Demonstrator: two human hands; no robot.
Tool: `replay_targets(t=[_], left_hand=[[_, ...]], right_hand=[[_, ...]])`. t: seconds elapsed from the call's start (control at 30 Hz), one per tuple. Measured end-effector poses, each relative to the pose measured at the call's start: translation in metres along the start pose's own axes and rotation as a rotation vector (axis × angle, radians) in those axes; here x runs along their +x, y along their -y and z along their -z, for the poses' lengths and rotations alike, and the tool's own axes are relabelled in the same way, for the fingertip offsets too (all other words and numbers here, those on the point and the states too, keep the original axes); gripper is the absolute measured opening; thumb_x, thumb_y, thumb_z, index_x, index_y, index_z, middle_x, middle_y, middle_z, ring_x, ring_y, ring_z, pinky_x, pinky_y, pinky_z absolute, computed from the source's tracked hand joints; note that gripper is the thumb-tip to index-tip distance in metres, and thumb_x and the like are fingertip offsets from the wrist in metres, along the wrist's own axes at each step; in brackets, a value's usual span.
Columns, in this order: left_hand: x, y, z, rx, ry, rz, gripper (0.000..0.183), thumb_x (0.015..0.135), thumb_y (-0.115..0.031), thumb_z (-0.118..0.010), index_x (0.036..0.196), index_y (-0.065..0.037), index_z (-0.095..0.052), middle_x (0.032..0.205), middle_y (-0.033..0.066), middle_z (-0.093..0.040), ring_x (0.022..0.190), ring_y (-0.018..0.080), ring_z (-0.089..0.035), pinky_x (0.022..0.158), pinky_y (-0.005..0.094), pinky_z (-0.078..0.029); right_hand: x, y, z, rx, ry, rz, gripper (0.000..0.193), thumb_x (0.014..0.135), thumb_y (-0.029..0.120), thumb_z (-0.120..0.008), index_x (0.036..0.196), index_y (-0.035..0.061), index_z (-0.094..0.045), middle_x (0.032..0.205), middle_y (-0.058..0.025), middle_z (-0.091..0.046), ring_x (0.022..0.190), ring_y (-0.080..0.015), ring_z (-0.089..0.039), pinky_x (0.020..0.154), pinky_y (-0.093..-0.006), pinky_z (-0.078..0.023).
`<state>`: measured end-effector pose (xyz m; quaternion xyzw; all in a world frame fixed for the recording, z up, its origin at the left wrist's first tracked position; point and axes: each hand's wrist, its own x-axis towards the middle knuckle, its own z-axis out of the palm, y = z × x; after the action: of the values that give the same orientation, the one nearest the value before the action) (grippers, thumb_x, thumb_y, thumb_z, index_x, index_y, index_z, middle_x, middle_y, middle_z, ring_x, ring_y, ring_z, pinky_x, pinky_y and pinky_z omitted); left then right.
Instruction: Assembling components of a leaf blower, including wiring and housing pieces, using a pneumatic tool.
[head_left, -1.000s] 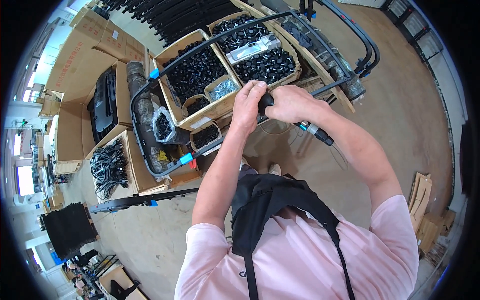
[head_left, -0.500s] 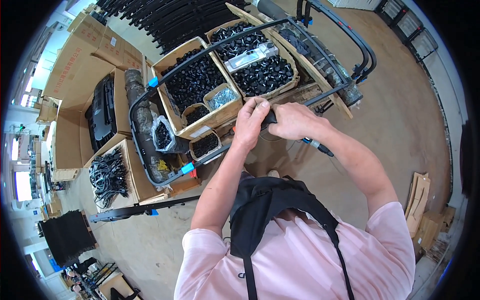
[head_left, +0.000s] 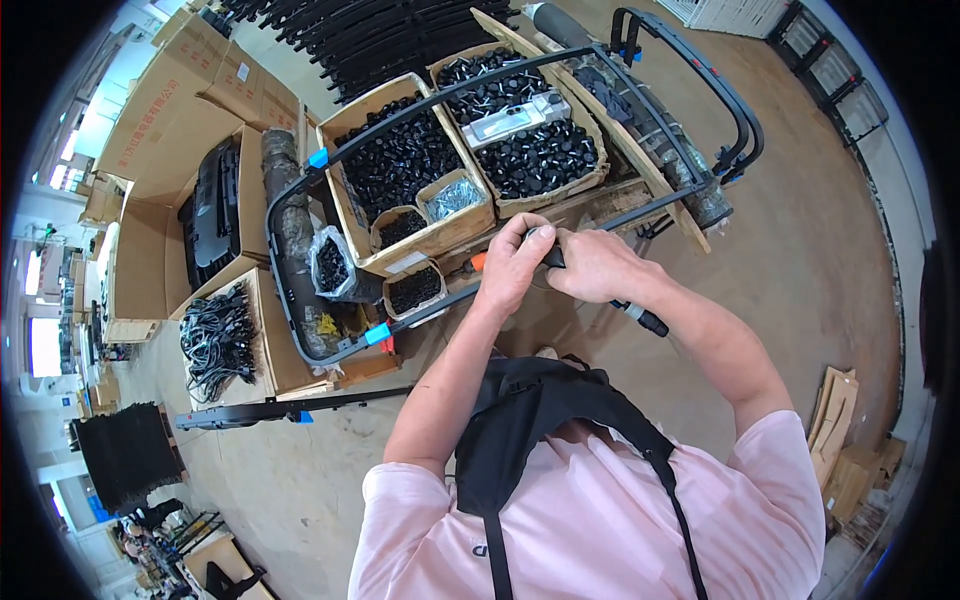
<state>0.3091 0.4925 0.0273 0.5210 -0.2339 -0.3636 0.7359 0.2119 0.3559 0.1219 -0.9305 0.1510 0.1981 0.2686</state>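
My right hand (head_left: 603, 266) is wrapped around a dark hand tool, probably a power screwdriver (head_left: 643, 318), whose rear end and cord come out below the wrist. Part of its black body shows between my two hands. Closed fingers and a raised thumb mark my left hand (head_left: 516, 262), which sits directly against the right one; what it grips is mostly hidden. An orange piece (head_left: 478, 262) with a dark tip sticks out on its left side, seemingly the tool's front. Both hands are over the near bar of a black tubular frame (head_left: 450, 299) with blue clips.
Beneath the frame stand cardboard boxes (head_left: 485, 208) of black-headed bolts, a small box of silver screws (head_left: 450, 199) and a bag of black parts (head_left: 331, 264). A silver case (head_left: 515, 120) lies on the bolts. Bundled cables (head_left: 217, 345) sit at left; a wooden board (head_left: 640, 150) slants at right.
My hands have shifted slightly down and right in the picture, staying together on the tool. More of the orange piece shows beside my left hand. The whole scene has shifted a little as well.
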Motion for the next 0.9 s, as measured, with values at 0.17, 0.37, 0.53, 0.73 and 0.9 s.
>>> replay_targets(t=[0.17,0.37,0.53,0.73,0.9], left_hand=[[-0.003,0.005,0.004,0.056,-0.079,-0.03,0.021,0.101,-0.023,-0.071,0.108,-0.004,-0.069,0.098,-0.0015,-0.065,0.092,0.0076,-0.057,0.084,0.028,-0.05],[0.0,0.01,-0.005,-0.023,-0.026,-0.032,0.021,0.101,-0.024,-0.071,0.108,-0.004,-0.069,0.098,-0.0022,-0.065,0.091,0.007,-0.056,0.081,0.0273,-0.05],[-0.006,-0.001,0.001,-0.004,-0.02,-0.017,0.025,0.102,-0.029,-0.069,0.109,-0.004,-0.068,0.098,-0.0012,-0.065,0.091,0.0075,-0.056,0.081,0.0282,-0.05],[-0.002,-0.007,-0.006,0.017,-0.011,-0.073,0.029,0.102,-0.033,-0.07,0.108,-0.004,-0.068,0.096,-0.0008,-0.065,0.088,0.0081,-0.056,0.08,0.0282,-0.051],[-0.006,-0.016,-0.012,0.052,-0.051,-0.112,0.027,0.097,-0.03,-0.074,0.102,-0.004,-0.069,0.091,-0.0005,-0.064,0.085,0.0083,-0.056,0.076,0.0294,-0.05]], right_hand=[[0.014,0.003,-0.002,-0.012,0.116,-0.049,0.049,0.083,0.034,-0.065,0.11,-0.0064,-0.07,0.104,-0.0291,-0.074,0.104,-0.0442,-0.071,0.09,-0.0511,-0.056],[0.012,0.001,-0.005,0.01,0.067,0.018,0.044,0.077,0.029,-0.068,0.105,-0.0059,-0.07,0.103,-0.027,-0.074,0.103,-0.0425,-0.072,0.087,-0.05,-0.056],[0.017,0.002,-0.009,0.122,0.067,-0.019,0.04,0.073,0.023,-0.068,0.101,-0.0059,-0.07,0.093,-0.0249,-0.074,0.092,-0.0384,-0.073,0.08,-0.0466,-0.055],[0.018,-0.012,-0.01,0.134,0.026,0.017,0.052,0.073,0.023,-0.068,0.115,-0.0064,-0.07,0.104,-0.0288,-0.074,0.101,-0.04,-0.073,0.087,-0.0467,-0.056],[0.003,0.004,0.004,0.099,0.021,0.05,0.055,0.077,0.029,-0.07,0.118,-0.0076,-0.068,0.11,-0.0323,-0.073,0.108,-0.0429,-0.072,0.092,-0.0467,-0.055]])
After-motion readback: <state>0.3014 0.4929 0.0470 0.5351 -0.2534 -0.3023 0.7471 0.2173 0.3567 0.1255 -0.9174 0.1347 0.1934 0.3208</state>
